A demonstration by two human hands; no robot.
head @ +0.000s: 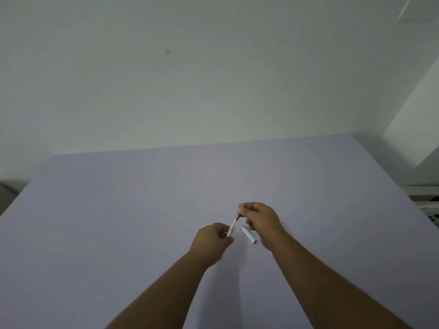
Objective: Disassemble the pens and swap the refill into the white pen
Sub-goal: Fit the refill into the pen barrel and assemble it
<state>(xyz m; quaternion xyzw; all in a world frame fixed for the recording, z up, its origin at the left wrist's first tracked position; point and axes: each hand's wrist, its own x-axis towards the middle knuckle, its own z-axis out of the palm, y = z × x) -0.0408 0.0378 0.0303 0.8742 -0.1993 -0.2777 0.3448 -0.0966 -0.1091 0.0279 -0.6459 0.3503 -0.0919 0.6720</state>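
A slim white pen point(234, 224) is held tilted above the pale lilac table point(118, 210), between both hands. My left hand point(211, 241) grips its lower white barrel end. My right hand point(261, 222) pinches its upper grey tip end between thumb and fingers. A short white pen cap point(248, 237) with a silver end lies flat on the table just below my right hand, apart from the held pen. No other pen shows in the view.
A plain white wall rises behind the table's far edge. At the right a white block or cabinet point(413, 129) stands by the table corner, with dark and white items point(427, 210) low at the right edge.
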